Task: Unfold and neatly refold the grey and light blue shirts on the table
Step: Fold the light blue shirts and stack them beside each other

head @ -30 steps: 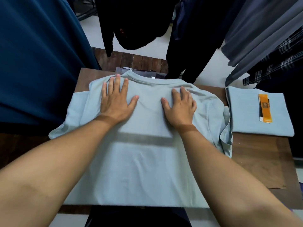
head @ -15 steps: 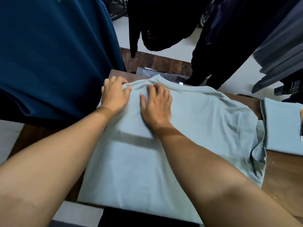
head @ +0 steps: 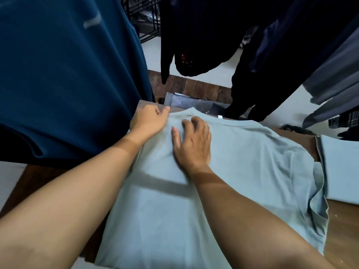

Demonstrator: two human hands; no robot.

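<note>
Where fingers [head: 186,125] press, smooth light blue shirt [head: 242,164]

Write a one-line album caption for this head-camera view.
Left hand grips the shoulder of a light blue shirt spread on a brown wooden table; right hand rests beside its collar.

Spread shirt: a pale blue-grey cotton T-shirt [head: 242,162] is laid flat on the brown wooden table [head: 345,226], neckline at the far edge, right sleeve rumpled.
Folded shirt: a light blue folded cotton shirt [head: 342,167] is set just beside that sleeve.
</note>
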